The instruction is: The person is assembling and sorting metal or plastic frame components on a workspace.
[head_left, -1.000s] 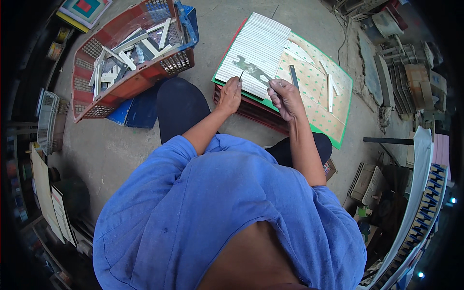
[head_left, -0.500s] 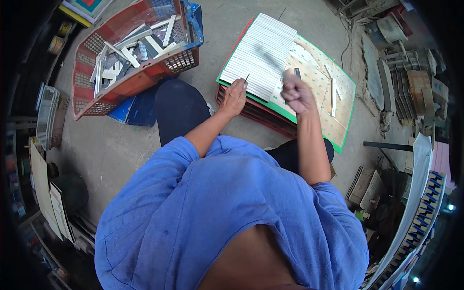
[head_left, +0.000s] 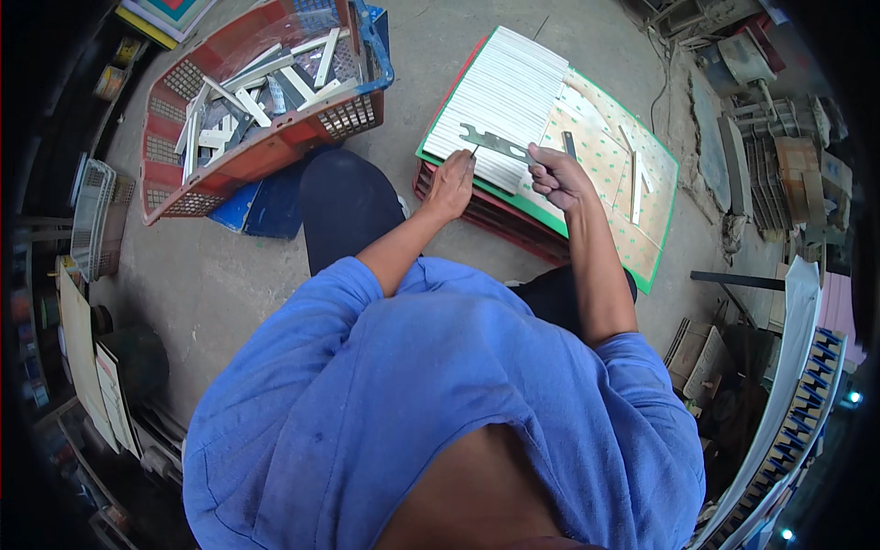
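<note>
My right hand (head_left: 559, 177) is closed around one end of a flat metal wrench (head_left: 495, 143) with an open jaw at its far end. The wrench hovers over a white ridged surface (head_left: 515, 78), which looks like narrow white strips lying side by side. At the near edge of that surface, my left hand (head_left: 449, 188) pinches a thin dark nail-like pin (head_left: 474, 153) that points up just below the wrench. The pin's lower end is hidden by my fingers. Beneath the white surface is a green-edged board (head_left: 649, 261) with green spots.
Loose pale strips (head_left: 636, 188) and a short dark flat piece (head_left: 568, 144) lie on the board's right half. Red crates (head_left: 495, 220) support the board. Left of my knee, a tilted red basket (head_left: 266, 151) holds many white and grey strips. Clutter lines the right wall.
The wrench, blurred over the white surface before, now shows sharply above the pin. My right hand has lowered slightly and turned. My left hand stays at the same edge.
</note>
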Action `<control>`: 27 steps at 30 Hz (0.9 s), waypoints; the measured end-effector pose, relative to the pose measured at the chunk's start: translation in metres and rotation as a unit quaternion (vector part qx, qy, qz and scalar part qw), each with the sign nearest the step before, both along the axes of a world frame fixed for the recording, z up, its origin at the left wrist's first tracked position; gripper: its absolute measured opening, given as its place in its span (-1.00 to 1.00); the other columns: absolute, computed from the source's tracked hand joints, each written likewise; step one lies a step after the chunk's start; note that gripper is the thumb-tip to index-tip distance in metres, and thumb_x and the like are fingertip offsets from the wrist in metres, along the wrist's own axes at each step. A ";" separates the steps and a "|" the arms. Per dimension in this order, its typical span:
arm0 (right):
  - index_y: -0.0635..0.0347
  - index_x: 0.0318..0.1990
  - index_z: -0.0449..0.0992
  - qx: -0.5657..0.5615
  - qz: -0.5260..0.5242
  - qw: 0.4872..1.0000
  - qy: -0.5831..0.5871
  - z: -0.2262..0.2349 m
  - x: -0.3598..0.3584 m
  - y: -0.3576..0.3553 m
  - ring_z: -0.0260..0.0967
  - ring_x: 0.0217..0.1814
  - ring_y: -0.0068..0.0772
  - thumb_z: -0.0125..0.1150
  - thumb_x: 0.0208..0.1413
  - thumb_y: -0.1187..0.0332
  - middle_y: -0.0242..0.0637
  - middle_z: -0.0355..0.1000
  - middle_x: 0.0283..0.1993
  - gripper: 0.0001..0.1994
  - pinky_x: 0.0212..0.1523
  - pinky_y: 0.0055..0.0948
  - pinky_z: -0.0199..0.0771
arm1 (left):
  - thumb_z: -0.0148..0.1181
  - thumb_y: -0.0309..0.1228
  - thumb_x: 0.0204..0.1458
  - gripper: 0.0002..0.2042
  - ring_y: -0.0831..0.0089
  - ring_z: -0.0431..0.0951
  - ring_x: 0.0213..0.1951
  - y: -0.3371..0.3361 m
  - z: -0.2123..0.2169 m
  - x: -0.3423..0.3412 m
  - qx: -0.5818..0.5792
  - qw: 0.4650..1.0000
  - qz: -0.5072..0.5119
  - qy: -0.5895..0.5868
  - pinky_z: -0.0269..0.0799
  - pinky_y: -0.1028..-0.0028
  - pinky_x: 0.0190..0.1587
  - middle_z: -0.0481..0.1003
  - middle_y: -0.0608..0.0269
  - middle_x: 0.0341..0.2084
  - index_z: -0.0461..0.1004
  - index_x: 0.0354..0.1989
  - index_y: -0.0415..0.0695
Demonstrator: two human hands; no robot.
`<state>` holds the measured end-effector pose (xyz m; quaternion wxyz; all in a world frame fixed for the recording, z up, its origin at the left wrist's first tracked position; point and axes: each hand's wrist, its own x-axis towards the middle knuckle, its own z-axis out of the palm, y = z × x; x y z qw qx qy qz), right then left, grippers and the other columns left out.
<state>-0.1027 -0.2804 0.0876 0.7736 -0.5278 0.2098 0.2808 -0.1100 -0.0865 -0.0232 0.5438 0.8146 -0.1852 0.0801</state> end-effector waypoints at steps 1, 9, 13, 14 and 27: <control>0.21 -0.32 0.31 -0.002 0.003 1.000 -0.004 0.006 0.005 -0.006 -0.03 -0.83 -0.75 -0.06 0.15 0.36 -0.49 0.18 -0.66 -0.89 -0.76 -0.67 0.00 | -0.19 -0.43 0.11 -0.82 -0.08 0.32 -0.32 -0.002 -0.004 0.004 -0.013 1.000 0.010 -0.013 0.24 0.18 -0.25 0.30 -0.14 -0.43 0.27 -0.34 -0.33; 0.20 -0.39 0.28 -0.003 -0.014 1.000 0.008 0.005 0.008 -0.006 -0.11 -0.85 -0.75 -0.06 0.08 0.53 -0.51 0.16 -0.65 -0.96 -0.79 -0.71 -0.08 | -0.19 -0.42 0.12 -0.79 -0.08 0.32 -0.32 -0.002 -0.006 0.005 -0.043 0.998 0.018 -0.040 0.22 0.21 -0.26 0.31 -0.16 -0.44 0.27 -0.36 -0.36; 0.17 -0.40 0.28 0.432 -0.051 0.882 -0.183 0.033 0.001 0.001 -0.14 -0.84 -0.76 0.09 0.05 0.40 -0.51 0.13 -0.71 -0.88 -0.79 -0.73 -0.11 | -0.17 -0.44 0.10 -0.80 -0.07 0.32 -0.31 0.001 0.009 0.003 0.010 1.000 -0.005 0.012 0.22 0.21 -0.24 0.31 -0.16 -0.43 0.27 -0.36 -0.37; 0.16 -0.42 0.30 0.155 -0.002 0.980 -0.125 0.019 0.007 0.004 -0.13 -0.84 -0.76 0.07 0.07 0.38 -0.52 0.13 -0.71 -0.88 -0.78 -0.70 -0.07 | -0.17 -0.44 0.10 -0.80 -0.07 0.32 -0.31 0.000 0.009 0.003 0.006 1.000 -0.004 0.013 0.22 0.22 -0.24 0.31 -0.16 -0.43 0.27 -0.35 -0.37; 0.18 -0.38 0.33 0.217 -0.059 0.958 -0.176 0.010 0.017 -0.026 -0.07 -0.85 -0.74 -0.03 0.14 0.39 -0.51 0.18 -0.69 -0.90 -0.74 -0.69 0.00 | -0.18 -0.42 0.12 -0.80 -0.07 0.31 -0.35 0.000 0.003 0.004 -0.038 0.999 0.009 -0.002 0.21 0.21 -0.27 0.28 -0.13 -0.46 0.26 -0.38 -0.35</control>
